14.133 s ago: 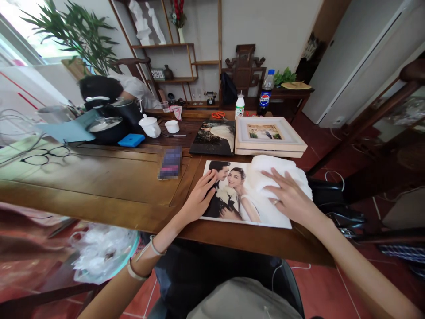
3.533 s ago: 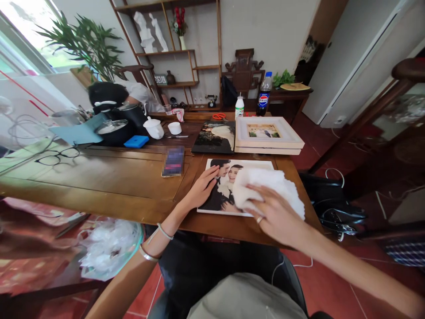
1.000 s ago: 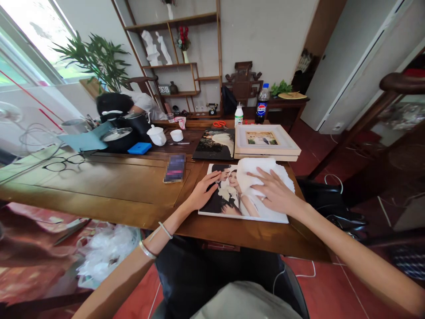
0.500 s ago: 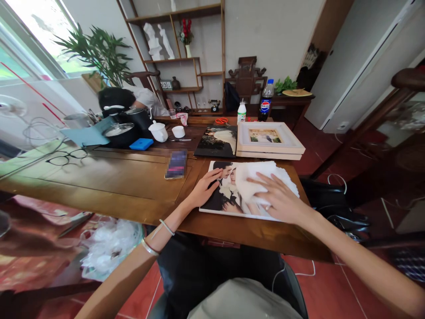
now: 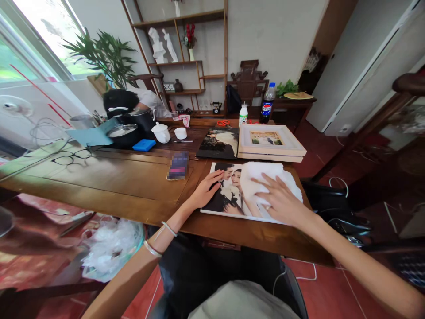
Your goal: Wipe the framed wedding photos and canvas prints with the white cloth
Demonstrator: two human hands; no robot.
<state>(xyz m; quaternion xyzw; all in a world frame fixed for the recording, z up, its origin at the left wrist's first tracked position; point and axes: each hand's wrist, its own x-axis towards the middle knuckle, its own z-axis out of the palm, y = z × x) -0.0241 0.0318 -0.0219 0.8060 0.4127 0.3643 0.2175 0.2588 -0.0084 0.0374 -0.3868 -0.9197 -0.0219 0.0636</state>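
Observation:
A large unframed wedding photo panel (image 5: 229, 195) lies flat near the front right edge of the wooden table (image 5: 109, 177). My left hand (image 5: 206, 190) rests on the panel's left edge, fingers stretched flat, holding it down. My right hand (image 5: 279, 201) presses flat on a white cloth (image 5: 268, 177) that covers the right part of the picture. The fingers of that hand are spread over the cloth.
Behind the panel lie a dark photo print (image 5: 218, 142) and a stack of white frames (image 5: 268, 141). A phone (image 5: 178, 165) lies to the left. Glasses (image 5: 71, 156), pots (image 5: 121, 133), a teapot (image 5: 161, 132), bottles (image 5: 267, 104) and scissors stand farther back. A person (image 5: 129, 99) bends over at the far left.
My right hand has slid the white cloth back and forth over the right part of the picture. My left hand has kept its place on the left edge.

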